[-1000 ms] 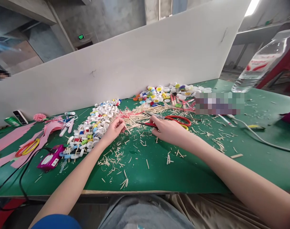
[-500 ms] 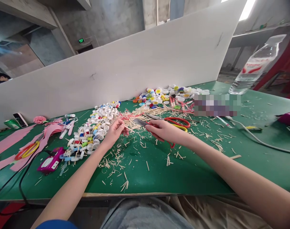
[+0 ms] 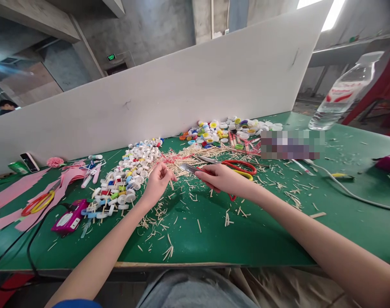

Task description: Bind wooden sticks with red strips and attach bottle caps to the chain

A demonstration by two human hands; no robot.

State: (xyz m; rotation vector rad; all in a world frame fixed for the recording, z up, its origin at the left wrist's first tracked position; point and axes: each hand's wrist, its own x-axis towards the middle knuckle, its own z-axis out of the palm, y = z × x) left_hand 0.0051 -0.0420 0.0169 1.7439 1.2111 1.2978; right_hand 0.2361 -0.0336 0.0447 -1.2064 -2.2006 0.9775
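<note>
Room: A grey concrete room is seen, with a green exit sign (image 3: 111,57) high on the far wall.

Table: A long green table (image 3: 214,248) is seen in front of the person.

Board: A big white board (image 3: 150,94) is stood up along the far side of the table, tilted in the view.

Other person: A person (image 3: 7,107) is seen far off, behind the board, at the left.

Bottle: A clear plastic bottle (image 3: 342,94) is seen at the right, over the table.

Blurred patch: One spot on the table (image 3: 291,144) is blurred, so what lies there cannot be told.

Pink paper: Strips of pink paper (image 3: 18,192) are laid at the left end of the table.

Caps: A heap of bright bottle caps (image 3: 220,130) is piled against the board.

Cap chain: Many caps joined with little sticks (image 3: 120,184) are laid just left of the left hand.

Wood sticks: Thin wood sticks (image 3: 188,156) are scattered all around both hands.

Right hand: The right hand (image 3: 227,179) is closed around red-handled scissors (image 3: 189,168), and the blades are pointed at the left hand.

Left hand: The left hand (image 3: 159,184) is closed, with the fingers pinched together, right by the scissor tips. Whether a stick is held in it is too small to tell.
</note>
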